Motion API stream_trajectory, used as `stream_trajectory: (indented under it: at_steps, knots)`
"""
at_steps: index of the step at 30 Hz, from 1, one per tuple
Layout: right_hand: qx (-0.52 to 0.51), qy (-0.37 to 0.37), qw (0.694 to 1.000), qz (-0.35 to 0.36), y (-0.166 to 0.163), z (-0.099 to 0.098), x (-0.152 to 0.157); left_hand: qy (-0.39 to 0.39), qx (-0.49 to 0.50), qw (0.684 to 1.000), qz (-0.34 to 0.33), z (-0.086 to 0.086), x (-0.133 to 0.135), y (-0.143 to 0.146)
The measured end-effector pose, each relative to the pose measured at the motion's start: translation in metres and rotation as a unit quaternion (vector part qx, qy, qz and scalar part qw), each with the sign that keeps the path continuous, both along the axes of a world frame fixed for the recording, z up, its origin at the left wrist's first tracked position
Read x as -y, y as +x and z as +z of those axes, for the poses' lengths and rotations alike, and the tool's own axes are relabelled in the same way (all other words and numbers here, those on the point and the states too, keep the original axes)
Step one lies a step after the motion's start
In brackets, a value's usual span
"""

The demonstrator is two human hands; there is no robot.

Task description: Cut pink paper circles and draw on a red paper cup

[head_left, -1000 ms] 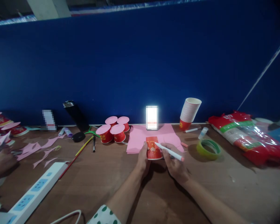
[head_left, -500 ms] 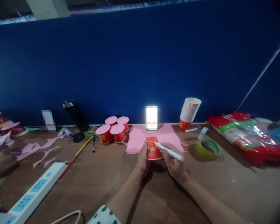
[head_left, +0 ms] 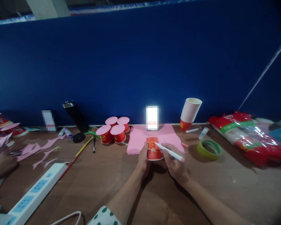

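A red paper cup (head_left: 154, 150) is gripped at its left side by my left hand (head_left: 143, 158). It is turned rim down, its white rim toward me. My right hand (head_left: 176, 165) is closed round a white marker (head_left: 172, 152) with a pink end, and its tip is at the cup's upper right side; whether it touches cannot be made out. Behind the cup lies a stack of pink paper (head_left: 138, 139). To the left stand several red cups topped with pink paper discs (head_left: 117, 130).
At right are a tall stack of paper cups (head_left: 191, 110), a glue stick (head_left: 203, 133), a tape roll (head_left: 208, 150) and a red plastic package (head_left: 243, 137). Leftward lie a power strip (head_left: 37, 189), a black thermos (head_left: 76, 116), pink scraps (head_left: 29, 152) and another person's hand (head_left: 3, 164).
My hands, the cup and the marker look almost unmoved. At the far left, the other person's hand has shifted slightly.
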State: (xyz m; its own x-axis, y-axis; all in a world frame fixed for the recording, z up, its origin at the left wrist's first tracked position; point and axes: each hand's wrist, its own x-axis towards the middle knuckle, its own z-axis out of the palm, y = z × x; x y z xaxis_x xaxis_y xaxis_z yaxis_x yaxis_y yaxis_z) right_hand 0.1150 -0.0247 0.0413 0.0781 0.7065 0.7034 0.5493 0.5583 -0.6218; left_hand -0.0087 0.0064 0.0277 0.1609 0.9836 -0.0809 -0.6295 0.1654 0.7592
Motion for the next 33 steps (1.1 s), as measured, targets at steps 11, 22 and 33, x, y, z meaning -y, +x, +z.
stream_trajectory:
  at_steps: [11, 22, 33]
  knots:
    - [0.000, -0.003, 1.000, -0.002, -0.0002, -0.0001, 0.0004, -0.021, 0.017, 1.000, -0.011, 0.0005, -0.0005, 0.0005]
    - [-0.003, -0.015, 1.000, 0.003, -0.0003, 0.0005, 0.0002, 0.014, -0.025, 1.000, 0.005, -0.0005, 0.0003, -0.0008]
    - [0.007, -0.020, 1.000, -0.006, 0.0000, -0.0004, 0.0003, 0.011, -0.010, 1.000, 0.003, -0.0028, -0.0004, 0.0004]
